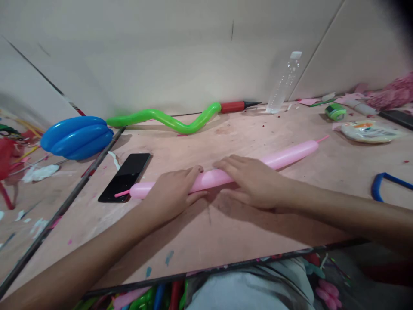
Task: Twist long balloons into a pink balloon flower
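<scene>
A long pink modelling balloon point(208, 180) lies slantwise over the table, its right end farther from me. Thin uninflated tips stick out at both ends, and the left tip hangs over the edge of a black phone point(129, 174). My left hand point(169, 191) is closed around the balloon's left part. To the right, my right hand point(254, 178) grips it past the middle, fingers over the top and thumb on the near side. A short stretch of pink shows between the two hands.
By the wall lie a blue bundled balloon point(77, 137), a wavy green balloon point(180, 125) and a red hand pump point(232, 106). A clear bottle point(284, 84) stands upright. At right are a green roll point(335, 112), a plastic packet point(368, 131) and a blue loop point(377, 187).
</scene>
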`<state>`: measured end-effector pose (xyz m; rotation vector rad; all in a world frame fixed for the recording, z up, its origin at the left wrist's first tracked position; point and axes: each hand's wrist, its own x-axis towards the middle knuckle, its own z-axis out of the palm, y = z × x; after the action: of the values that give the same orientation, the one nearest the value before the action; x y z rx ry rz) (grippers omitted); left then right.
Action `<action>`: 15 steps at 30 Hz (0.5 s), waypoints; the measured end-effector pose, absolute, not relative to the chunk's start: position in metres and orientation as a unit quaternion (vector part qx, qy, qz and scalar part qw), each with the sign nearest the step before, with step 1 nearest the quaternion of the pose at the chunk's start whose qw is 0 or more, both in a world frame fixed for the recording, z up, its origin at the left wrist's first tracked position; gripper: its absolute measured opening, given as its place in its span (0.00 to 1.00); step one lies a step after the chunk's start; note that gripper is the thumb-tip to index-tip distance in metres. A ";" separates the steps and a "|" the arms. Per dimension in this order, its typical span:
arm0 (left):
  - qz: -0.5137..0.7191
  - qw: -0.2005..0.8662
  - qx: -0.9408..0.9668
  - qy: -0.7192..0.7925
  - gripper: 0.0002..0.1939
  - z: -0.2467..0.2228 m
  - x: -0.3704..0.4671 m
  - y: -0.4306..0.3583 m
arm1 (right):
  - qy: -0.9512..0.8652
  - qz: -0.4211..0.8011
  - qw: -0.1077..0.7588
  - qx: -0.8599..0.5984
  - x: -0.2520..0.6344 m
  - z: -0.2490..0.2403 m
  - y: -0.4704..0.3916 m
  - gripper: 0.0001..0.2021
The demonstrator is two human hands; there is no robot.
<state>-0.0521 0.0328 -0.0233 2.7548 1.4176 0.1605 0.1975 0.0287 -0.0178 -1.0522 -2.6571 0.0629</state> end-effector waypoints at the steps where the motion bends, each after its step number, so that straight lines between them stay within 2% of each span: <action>1: 0.067 0.024 0.888 0.454 0.21 -0.027 -0.049 0.031 | -0.925 0.018 0.158 -0.344 0.187 -0.022 0.026 0.30; 5: 0.100 -0.029 0.899 0.426 0.25 -0.041 -0.043 0.029 | -0.920 0.020 0.178 -0.350 0.159 -0.041 0.024 0.37; 9: 0.060 -0.114 0.907 0.401 0.33 -0.049 -0.043 0.030 | -0.912 -0.006 0.159 -0.377 0.157 -0.058 0.022 0.48; 15: 0.037 -0.106 0.900 0.420 0.35 -0.054 -0.044 0.024 | -0.930 0.020 0.110 -0.349 0.174 -0.059 0.001 0.51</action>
<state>-0.0436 0.0235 -0.0539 3.0374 1.4175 0.1241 0.1740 0.0007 -0.0594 -1.0267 -2.7340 0.0575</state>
